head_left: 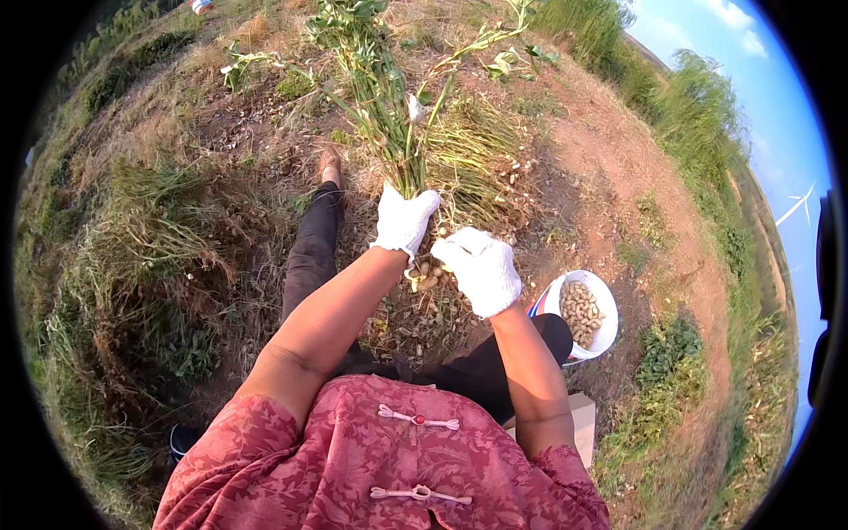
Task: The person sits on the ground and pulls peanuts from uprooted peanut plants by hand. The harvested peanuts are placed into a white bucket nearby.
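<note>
In my white-gloved left hand (405,221) is a bunch of peanut plants (389,124), gripped round the stems with the leafy tops pointing away from me. Peanut pods (428,276) hang among the roots just below that fist. My right hand (480,268), also in a white glove, is close beside the roots with its fingers curled in; whatever they hold is hidden by the glove. To the right, by my knee, a white bucket (604,339) holds picked peanuts (580,314).
Beyond my hands lies a pile of pulled peanut plants (477,159). A heap of dry plants (141,256) spreads on the left. My outstretched leg (314,247) is left of centre. A pale box-like seat (579,424) shows beneath me. Low green weeds (669,349) grow right of the bucket.
</note>
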Motion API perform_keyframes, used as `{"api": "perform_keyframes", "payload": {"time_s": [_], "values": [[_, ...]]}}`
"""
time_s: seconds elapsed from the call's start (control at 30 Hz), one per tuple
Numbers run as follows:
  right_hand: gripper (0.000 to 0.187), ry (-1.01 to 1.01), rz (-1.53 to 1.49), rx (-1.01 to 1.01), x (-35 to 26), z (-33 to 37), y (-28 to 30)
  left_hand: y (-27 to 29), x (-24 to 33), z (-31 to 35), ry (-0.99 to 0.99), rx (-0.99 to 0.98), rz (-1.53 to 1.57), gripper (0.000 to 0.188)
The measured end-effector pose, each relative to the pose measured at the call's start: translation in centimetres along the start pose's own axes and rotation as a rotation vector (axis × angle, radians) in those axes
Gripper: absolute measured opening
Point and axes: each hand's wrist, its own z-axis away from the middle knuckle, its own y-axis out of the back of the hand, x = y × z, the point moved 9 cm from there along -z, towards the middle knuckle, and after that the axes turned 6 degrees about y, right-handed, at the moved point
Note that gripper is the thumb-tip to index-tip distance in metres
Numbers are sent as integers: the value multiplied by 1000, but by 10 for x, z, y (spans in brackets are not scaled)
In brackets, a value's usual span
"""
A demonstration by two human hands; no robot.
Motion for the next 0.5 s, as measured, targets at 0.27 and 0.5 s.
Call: {"api": "perform_keyframes", "payload": {"time_s": [0.27,0.5], "values": [[12,36,66,63,31,11,0,-26,-48,-19,11,65,-102,45],[15,-138,-10,12,83,16,-22,-40,-78,-43,55,133,-82,42]]}}
